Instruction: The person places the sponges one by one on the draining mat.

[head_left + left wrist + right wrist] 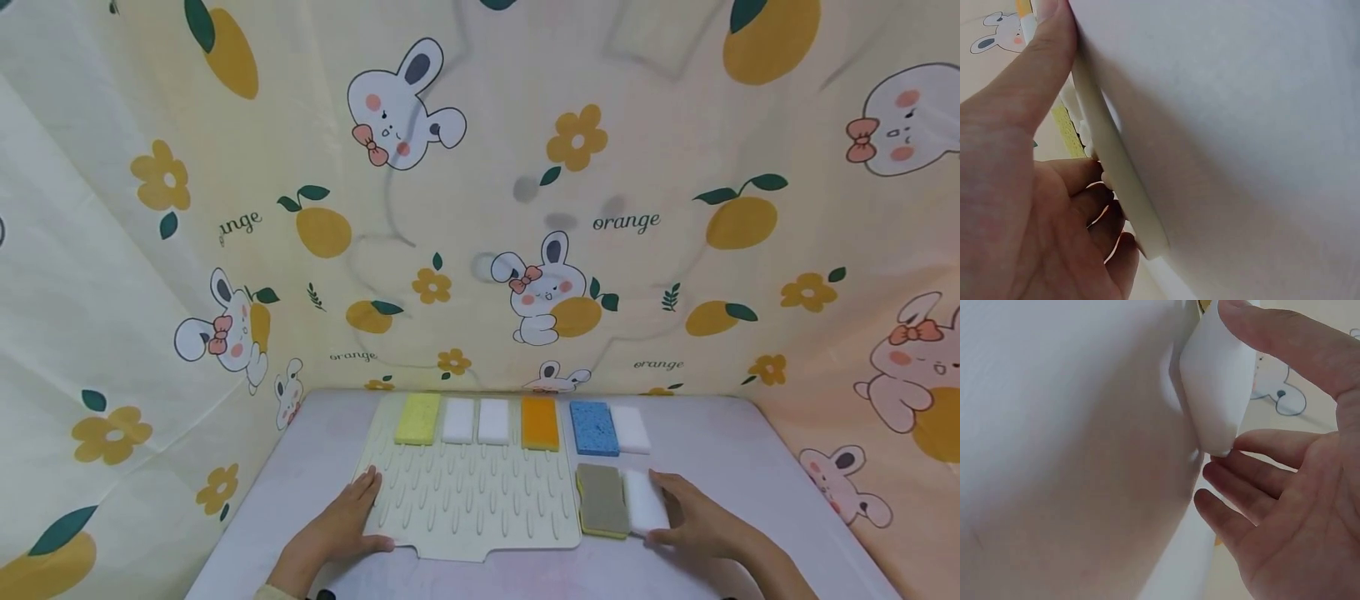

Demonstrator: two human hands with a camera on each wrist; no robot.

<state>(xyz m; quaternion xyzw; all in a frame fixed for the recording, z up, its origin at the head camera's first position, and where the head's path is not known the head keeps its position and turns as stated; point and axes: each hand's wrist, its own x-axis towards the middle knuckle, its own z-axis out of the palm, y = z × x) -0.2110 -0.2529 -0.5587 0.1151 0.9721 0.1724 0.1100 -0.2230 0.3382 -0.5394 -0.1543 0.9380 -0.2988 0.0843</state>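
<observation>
White foam is what the right hand has at its fingers: a white sponge block lying on the tabletop just right of a grey-topped sponge, the two touching side by side. The thumb sits at the block's far end and the other fingers at its near corner, so the hand pinches it lightly end to end. To lift it cleanly, I judge the pinch should stay on the two ends and rise straight up, so the grey neighbour is not dragged along.

On the left, the left hand rests with relaxed fingers on the near left edge of a cream ridged mat, thumb along its rim, steadying it.

Along the mat's far edge sit a yellow sponge, two white ones and an orange sponge; a blue sponge and another white block lie off the mat to the right. The mat's ridged middle is open. The tabletop's right edge and the printed curtain stand near the right hand.
</observation>
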